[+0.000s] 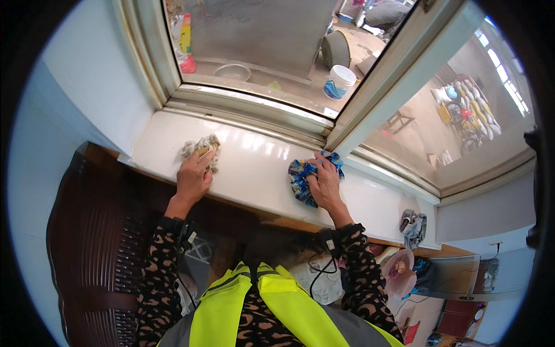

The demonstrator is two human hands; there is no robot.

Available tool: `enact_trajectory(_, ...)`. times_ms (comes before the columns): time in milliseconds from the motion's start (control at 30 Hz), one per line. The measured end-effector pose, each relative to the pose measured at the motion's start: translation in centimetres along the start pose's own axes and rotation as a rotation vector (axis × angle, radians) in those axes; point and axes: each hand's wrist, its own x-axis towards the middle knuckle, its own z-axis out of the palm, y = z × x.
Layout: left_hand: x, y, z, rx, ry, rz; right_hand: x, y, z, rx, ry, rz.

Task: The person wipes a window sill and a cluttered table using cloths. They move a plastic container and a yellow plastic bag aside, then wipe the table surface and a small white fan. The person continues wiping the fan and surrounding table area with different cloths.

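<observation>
My left hand (pixel 194 175) is closed on a crumpled whitish rag (pixel 196 144) at the left part of the white windowsill (pixel 248 162). Toward the sill's middle, my right hand (pixel 326 184) presses a bunched blue patterned cloth (pixel 299 180) against the surface, close to the window frame (pixel 306 136). The fingers curl into the cloth, which spreads out to their left. Both rags rest on the sill, well apart from each other.
A grey crumpled cloth (pixel 414 228) lies at the sill's right end. Below the sill on the left stands a dark wooden slatted headboard (pixel 110 243). The sliding window pane (pixel 254 52) rises behind the sill; beyond the glass are a white-and-blue bucket (pixel 340 82) and a metal basin (pixel 232 72).
</observation>
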Motion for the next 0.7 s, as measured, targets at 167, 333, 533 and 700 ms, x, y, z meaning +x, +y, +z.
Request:
enact_trajectory(167, -0.5, -0.4, 0.5, -0.009, -0.003, -0.047, 3.5, -4.0, 5.3, 0.177, -0.116, -0.262)
enact_trajectory(333, -0.4, -0.6, 0.4, 0.019, -0.102, -0.081, 0.7, -8.4, 7.5, 0.237, -0.210, -0.444)
enact_trajectory(533, -0.5, -0.6, 0.2, -0.052, -0.041, -0.020, -7.2, -5.6, 0.2, 0.283, -0.193, -0.295)
enact_trajectory(700, -0.7, -1.3, 1.0, -0.019, -0.038, -0.031, -12.2, -0.5, -4.7, 0.979, 0.043, 0.243)
